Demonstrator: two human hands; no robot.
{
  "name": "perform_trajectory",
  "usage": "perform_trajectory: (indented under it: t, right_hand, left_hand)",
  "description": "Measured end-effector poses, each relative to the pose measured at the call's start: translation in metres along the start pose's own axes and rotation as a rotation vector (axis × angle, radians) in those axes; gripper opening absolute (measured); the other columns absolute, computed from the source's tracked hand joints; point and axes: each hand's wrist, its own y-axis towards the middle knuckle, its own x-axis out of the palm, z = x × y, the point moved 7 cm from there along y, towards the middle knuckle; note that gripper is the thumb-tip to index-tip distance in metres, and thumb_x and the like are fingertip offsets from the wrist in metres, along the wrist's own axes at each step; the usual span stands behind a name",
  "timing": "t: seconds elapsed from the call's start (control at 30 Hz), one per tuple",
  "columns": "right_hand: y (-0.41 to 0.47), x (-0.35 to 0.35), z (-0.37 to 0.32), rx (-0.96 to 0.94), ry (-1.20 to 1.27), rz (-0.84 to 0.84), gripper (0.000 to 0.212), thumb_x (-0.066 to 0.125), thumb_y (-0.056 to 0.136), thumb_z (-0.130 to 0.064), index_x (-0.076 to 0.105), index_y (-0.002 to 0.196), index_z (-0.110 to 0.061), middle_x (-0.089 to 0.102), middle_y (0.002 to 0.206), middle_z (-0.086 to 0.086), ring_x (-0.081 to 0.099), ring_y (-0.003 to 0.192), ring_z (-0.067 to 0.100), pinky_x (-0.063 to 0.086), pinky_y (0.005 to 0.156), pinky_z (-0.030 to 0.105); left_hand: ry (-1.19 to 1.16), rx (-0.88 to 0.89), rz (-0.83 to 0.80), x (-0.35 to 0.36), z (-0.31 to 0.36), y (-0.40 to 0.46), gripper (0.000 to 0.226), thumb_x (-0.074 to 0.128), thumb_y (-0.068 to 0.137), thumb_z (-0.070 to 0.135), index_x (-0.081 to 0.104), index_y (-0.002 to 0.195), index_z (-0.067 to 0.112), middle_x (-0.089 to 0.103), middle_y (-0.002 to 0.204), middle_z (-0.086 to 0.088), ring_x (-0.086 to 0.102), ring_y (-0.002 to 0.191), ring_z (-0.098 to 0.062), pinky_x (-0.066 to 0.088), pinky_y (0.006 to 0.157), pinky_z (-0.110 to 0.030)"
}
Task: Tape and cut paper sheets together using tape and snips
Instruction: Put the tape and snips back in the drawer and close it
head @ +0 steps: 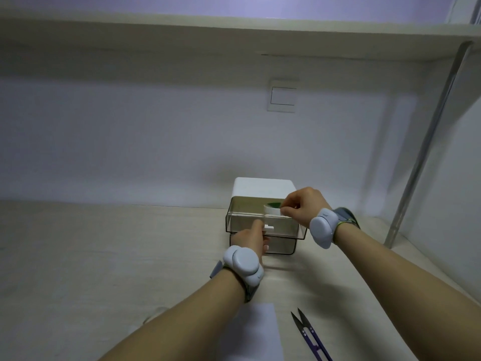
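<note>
We reach both bare forearms forward toward twelve o'clock. Our left hand (250, 238) sits lower, at about eleven o'clock, fingers curled. Our right hand (302, 205) is raised at one o'clock, thumb and fingertips pinched together, wrist bent.

LIGHT: dim, cool violet cast from my head view | SOURCE: brightest band at 12 o'clock above the shelf (234, 27) | SHADOW: soft gloom under that shelf, faint shade beneath the drawer box (263, 188) | BLUR: overall soft, fine detail smeared | DISTORTION: wide-angle bending toward 3 and 9 o'clock | GLARE: I see none.
</note>
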Motion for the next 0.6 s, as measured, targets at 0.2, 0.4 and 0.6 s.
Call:
perform_trajectory:
  t: [0.2, 0.4, 0.6]
  right_hand:
    - [-0.005, -0.007, 0.009, 0.059, 0.025, 0.102, 0.019, 0.060, 0.086, -0.015, 0.077, 0.094, -0.011, 0.073, 0.091, 0.003, 0.056, 0.081, 0.014, 0.042, 0.071, 0.021]
    - [-0.055, -0.025, 0.021, 0.007, 0.044, 0.249, 0.020, 0.068, 0.081, -0.022, 0.066, 0.065, -0.010, 0.064, 0.062, 0.002, 0.054, 0.059, 0.016, 0.044, 0.059, 0.027]
    - [-0.128, 0.042, 0.032, 0.066, -0.288, -0.475, 0.040, 0.068, 0.074, -0.056, 0.055, 0.057, -0.022, 0.058, 0.062, -0.003, 0.053, 0.059, 0.013, 0.044, 0.057, 0.027]
  left_hand:
    - [-0.003, 0.021, -0.023, 0.001, 0.001, 0.000, 0.028, 0.057, 0.084, 0.020, 0.067, 0.058, 0.012, 0.066, 0.066, -0.003, 0.057, 0.059, -0.016, 0.049, 0.066, -0.028]
    - [0.023, 0.046, -0.039, -0.003, 0.005, -0.008, 0.026, 0.066, 0.082, 0.025, 0.069, 0.059, 0.014, 0.067, 0.067, -0.004, 0.056, 0.055, -0.015, 0.050, 0.073, -0.031]
    - [0.028, 0.003, -0.110, -0.005, 0.005, -0.025, 0.021, 0.062, 0.086, 0.025, 0.069, 0.072, 0.011, 0.064, 0.070, -0.003, 0.058, 0.059, -0.013, 0.049, 0.054, -0.022]
